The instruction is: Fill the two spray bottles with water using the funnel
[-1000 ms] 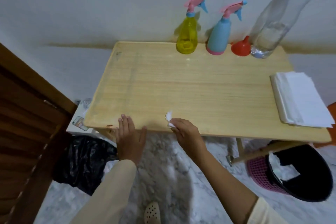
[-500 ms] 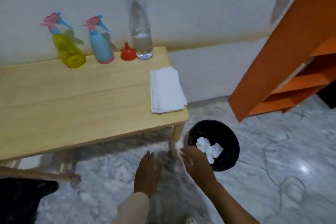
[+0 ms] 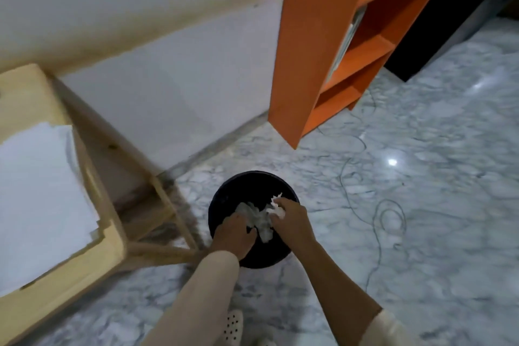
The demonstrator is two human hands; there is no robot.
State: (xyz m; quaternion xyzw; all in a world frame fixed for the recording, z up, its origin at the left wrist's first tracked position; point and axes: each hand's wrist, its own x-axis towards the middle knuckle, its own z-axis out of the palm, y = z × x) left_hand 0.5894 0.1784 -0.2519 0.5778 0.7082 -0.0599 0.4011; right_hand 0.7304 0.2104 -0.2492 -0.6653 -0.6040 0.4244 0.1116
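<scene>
On the floor beside the counter, both hands were over the black bin.

Grips: the right hand pinched a white tissue at its fingertips, held just above the bin's opening. The left hand reached down into the bin, its fingers touching or very near a wad of grey crumpled paper. I could not tell whether that grip was spread or curled round the wad, since the fingers were hidden behind the back of the hand.

Task things: the spray bottles and the funnel were not in view, and neither was any water. Only the near corner of the counter showed, carrying a stack of white paper.

Surroundings: an orange shelf stood by the wall and a thin cable lay looped on the marble floor.

Progress, my judgement: the step in hand was housekeeping, binning a tissue, not filling. I could confirm nothing about the bottles' fill level from here. I logged both fills as unverified. What I judged left was to let the tissue go into the bin, turn back to the counter and check the bottles.
</scene>
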